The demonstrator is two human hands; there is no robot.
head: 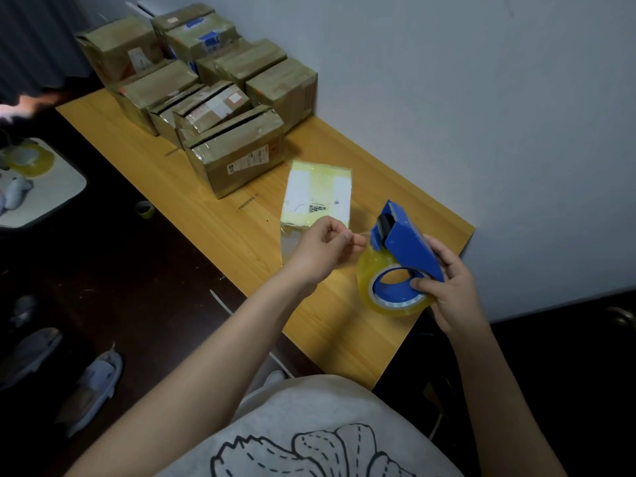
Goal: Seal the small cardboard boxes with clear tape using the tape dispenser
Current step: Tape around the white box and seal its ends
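A small white box (318, 194) wrapped in yellowish clear tape lies on the wooden table (220, 235), a QR label on top. My right hand (447, 287) grips the blue tape dispenser (406, 242) with its clear tape roll (378, 290), held just above the table to the right of the box. My left hand (327, 246) pinches the free end of the tape at the dispenser's mouth, just in front of the box's near edge.
Several taped brown cardboard boxes (237, 156) are stacked at the table's far end against the white wall. A small tape roll (144, 208) lies on the dark floor left of the table. Another roll (29, 160) rests on a white stool. Slippers (93, 390) lie on the floor.
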